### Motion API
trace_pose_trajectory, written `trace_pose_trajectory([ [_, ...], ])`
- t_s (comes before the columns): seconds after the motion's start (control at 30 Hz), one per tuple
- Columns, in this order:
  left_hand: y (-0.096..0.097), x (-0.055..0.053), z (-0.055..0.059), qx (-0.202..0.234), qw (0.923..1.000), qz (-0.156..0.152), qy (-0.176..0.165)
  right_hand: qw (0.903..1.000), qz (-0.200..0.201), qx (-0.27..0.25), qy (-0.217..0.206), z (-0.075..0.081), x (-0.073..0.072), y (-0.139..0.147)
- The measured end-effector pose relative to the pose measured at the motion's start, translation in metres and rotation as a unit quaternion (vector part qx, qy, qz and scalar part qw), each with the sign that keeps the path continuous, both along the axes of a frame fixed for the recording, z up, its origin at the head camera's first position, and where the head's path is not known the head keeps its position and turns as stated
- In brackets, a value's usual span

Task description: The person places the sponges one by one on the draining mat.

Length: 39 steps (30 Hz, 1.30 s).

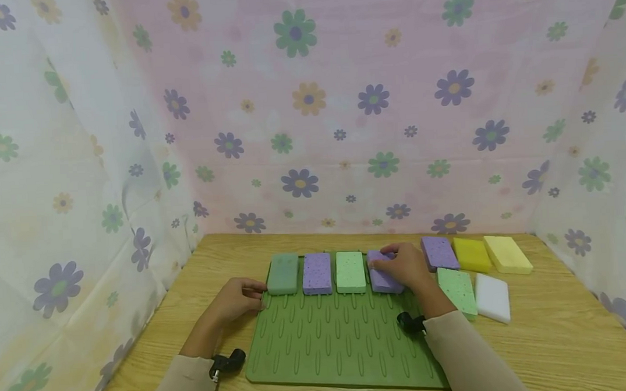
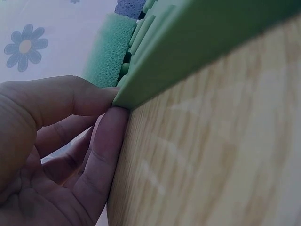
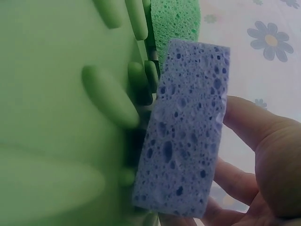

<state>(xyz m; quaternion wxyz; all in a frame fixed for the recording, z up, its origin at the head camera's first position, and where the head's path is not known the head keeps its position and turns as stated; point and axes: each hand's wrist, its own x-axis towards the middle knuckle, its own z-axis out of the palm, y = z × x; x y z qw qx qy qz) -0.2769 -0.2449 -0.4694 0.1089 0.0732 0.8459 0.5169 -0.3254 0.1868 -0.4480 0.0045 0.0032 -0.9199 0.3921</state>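
Observation:
A green ridged mat [image 1: 319,347] lies on the wooden table, with a row of sponges along its far edge. From the left these are a dull green sponge [image 1: 282,274], a purple sponge [image 1: 317,274], a light green sponge [image 1: 350,272] and a second purple sponge [image 1: 384,281]. My right hand [image 1: 407,266] grips that second purple sponge by its sides; the right wrist view shows the sponge's porous face [image 3: 183,127] close to the mat's ridges. At the mat's left edge, my left hand [image 1: 233,298] pinches the rim between thumb and finger [image 2: 106,141], beside the dull green sponge.
Right of the mat lie more sponges: purple [image 1: 439,253], dark yellow [image 1: 471,254], pale yellow [image 1: 508,254], light green [image 1: 457,292] and white [image 1: 493,298]. The light green one sits close to the mat's right edge. Flower-printed cloth [image 1: 341,112] hangs behind and at both sides.

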Motion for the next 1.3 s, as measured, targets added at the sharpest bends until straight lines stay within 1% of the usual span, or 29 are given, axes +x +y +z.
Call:
trace_pose_trajectory([
  [0.2,-0.001,-0.001,-0.002,-0.003,1.0,0.0,0.001,1.0,0.003,-0.001,0.005,-0.003,-0.001,0.002],
  [0.27,-0.001,0.0,-0.001,-0.003,1.0,-0.001,0.0,1.0,0.006,0.0,0.006,-0.005,-0.003,0.003],
  [0.57,-0.001,-0.001,-0.002,-0.007,0.9999,0.009,0.0,0.999,0.045,-0.006,-0.003,-0.007,-0.005,0.009],
  [0.93,0.0,0.0,0.0,-0.013,0.9999,0.011,0.001,0.9973,0.073,0.003,-0.001,-0.006,-0.004,0.012],
  [1.23,0.0,-0.001,-0.001,-0.018,0.9998,0.01,0.005,0.9972,0.072,0.011,-0.018,-0.006,-0.001,0.011],
  [1.3,0.0,-0.001,-0.002,-0.016,0.9998,0.01,0.006,0.9971,0.072,0.02,-0.017,-0.005,-0.001,0.01],
])
